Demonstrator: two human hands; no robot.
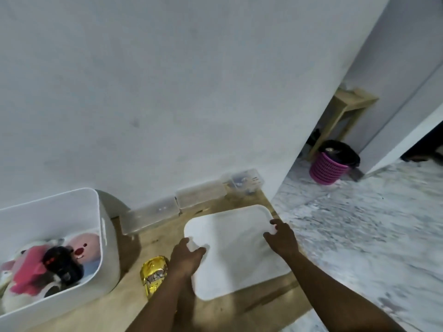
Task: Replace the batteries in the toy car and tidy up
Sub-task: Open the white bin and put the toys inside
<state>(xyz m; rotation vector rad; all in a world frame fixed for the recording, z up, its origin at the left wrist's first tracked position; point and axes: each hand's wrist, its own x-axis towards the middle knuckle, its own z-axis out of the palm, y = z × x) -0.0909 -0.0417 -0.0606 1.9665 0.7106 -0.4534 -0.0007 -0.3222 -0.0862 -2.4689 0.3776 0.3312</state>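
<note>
A flat white lid (236,252) lies over the wooden table (124,305), slightly blurred. My left hand (185,256) grips its left edge, thumb on top. My right hand (280,237) grips its right edge with curled fingers. The gold toy car (153,274) lies on the table just left of my left wrist. Left of it stands an open white bin (102,236) with plush toys and a dark toy car (61,264) inside. No batteries are visible.
Three clear plastic boxes line the wall: one (149,218), one (201,195), and one with small parts (243,182). The table ends right of the lid over marbled floor (359,224). A pink basket (329,166) and wooden stool (345,113) stand farther back.
</note>
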